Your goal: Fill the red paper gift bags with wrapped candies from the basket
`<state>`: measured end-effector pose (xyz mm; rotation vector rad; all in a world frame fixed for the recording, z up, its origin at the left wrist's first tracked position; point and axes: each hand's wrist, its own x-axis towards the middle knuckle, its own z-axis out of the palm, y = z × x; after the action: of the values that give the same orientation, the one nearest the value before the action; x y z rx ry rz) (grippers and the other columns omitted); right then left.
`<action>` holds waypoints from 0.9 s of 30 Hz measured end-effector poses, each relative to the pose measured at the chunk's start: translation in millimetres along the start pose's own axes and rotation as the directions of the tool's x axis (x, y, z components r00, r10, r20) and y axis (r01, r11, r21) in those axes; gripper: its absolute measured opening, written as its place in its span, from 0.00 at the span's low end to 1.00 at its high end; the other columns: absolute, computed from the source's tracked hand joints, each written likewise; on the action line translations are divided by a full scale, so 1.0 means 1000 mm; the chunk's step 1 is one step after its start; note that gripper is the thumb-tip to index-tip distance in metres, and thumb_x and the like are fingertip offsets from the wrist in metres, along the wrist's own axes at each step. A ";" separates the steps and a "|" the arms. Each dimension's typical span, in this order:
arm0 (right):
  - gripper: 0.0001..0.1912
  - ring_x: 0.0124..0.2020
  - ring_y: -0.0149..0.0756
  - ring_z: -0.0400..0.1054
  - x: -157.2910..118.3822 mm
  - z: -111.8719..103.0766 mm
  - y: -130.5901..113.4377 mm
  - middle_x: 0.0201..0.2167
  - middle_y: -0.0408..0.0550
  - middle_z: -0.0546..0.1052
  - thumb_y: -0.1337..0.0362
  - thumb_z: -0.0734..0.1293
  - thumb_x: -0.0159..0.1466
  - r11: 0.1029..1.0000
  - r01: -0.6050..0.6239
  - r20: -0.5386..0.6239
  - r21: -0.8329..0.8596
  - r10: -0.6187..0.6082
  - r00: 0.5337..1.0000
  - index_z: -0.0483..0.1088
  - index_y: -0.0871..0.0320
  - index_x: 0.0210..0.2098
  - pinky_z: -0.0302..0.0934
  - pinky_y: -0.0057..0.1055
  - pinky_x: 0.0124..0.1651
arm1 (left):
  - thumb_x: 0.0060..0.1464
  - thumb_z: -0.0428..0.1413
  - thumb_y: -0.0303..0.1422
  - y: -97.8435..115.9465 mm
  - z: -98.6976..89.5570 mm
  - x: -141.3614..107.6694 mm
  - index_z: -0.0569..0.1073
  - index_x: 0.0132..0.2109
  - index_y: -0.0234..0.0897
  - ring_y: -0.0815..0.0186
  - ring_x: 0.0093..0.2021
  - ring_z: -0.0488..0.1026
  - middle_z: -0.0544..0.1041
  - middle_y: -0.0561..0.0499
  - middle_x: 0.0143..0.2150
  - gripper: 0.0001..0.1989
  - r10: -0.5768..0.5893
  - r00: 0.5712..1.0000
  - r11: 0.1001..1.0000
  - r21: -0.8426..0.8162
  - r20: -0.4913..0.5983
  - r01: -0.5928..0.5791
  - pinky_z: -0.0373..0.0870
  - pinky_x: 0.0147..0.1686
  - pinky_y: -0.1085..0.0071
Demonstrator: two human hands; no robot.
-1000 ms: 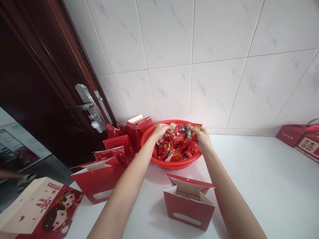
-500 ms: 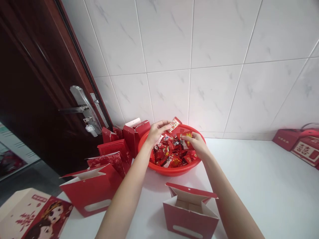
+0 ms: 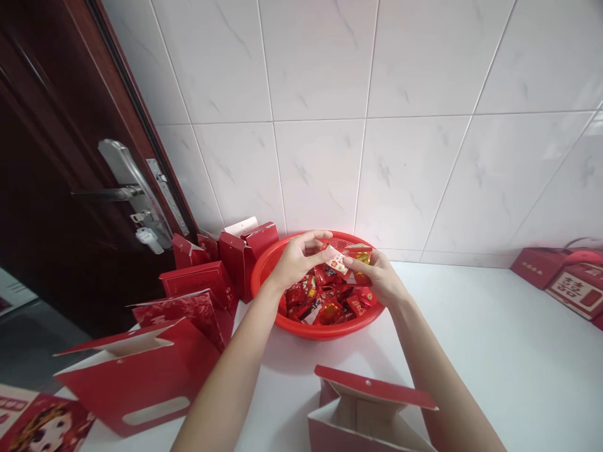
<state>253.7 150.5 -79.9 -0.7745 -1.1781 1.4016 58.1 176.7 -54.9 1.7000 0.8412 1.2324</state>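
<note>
A round red plastic basin [image 3: 266, 282] stands against the tiled wall, filled with small red candy packets [image 3: 326, 302]. Both hands are held over it, close together. My left hand [image 3: 298, 260] pinches a small white-and-red packet [image 3: 337, 261] at its fingertips. My right hand [image 3: 375, 278] grips a red-and-gold packet [image 3: 360, 258], and its index finger touches the white packet. An open red paper gift bag [image 3: 370, 402] stands on the white counter near my right forearm, its lower part cut off by the frame.
Several red gift bags and boxes [image 3: 141, 376] stand left of the basin, beside a dark door with a metal handle [image 3: 125, 190]. A cartoon-printed box [image 3: 42, 427] sits at the lower left corner. Red boxes with a white label [image 3: 572, 290] stand at the right.
My hands have come together over the basin, bringing the white packet up against the red-and-gold one. The view has shifted, so the basin and bags sit further left and the foreground bag lower.
</note>
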 end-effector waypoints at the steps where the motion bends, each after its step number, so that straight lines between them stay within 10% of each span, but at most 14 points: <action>1: 0.24 0.33 0.40 0.78 0.000 0.000 0.000 0.35 0.48 0.83 0.53 0.83 0.46 1.000 0.010 -0.017 0.005 -0.010 1.000 0.79 0.56 0.39 0.74 0.32 0.34 | 0.46 0.69 0.44 0.000 0.000 0.000 0.79 0.49 0.36 0.67 0.34 0.74 0.77 0.54 0.32 0.25 0.006 1.000 1.000 -0.030 -0.011 -0.006 0.71 0.38 0.71; 7: 0.24 0.30 0.40 0.78 0.000 0.002 -0.001 0.32 0.49 0.83 0.51 0.83 0.45 0.998 0.057 -0.139 0.006 -0.055 0.989 0.79 0.57 0.36 0.73 0.32 0.33 | 0.41 0.72 0.41 0.000 0.000 0.000 0.78 0.47 0.36 0.61 0.41 0.78 0.82 0.48 0.42 0.26 -0.028 0.999 0.999 -0.044 0.035 0.029 0.74 0.43 0.67; 27: 0.25 0.32 0.41 0.78 -0.002 0.002 -0.001 0.34 0.47 0.83 0.58 0.83 0.43 1.000 0.016 0.008 -0.024 -0.015 1.000 0.77 0.56 0.39 0.74 0.33 0.33 | 0.48 0.68 0.46 -0.008 0.005 0.004 0.79 0.37 0.36 0.63 0.40 0.77 0.82 0.50 0.38 0.18 0.139 0.987 0.989 -0.039 -0.082 -0.143 0.75 0.42 0.69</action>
<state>252.6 147.7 -79.0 -0.7759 -1.2069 1.3811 63.6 182.1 -60.9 1.7081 0.7443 1.4119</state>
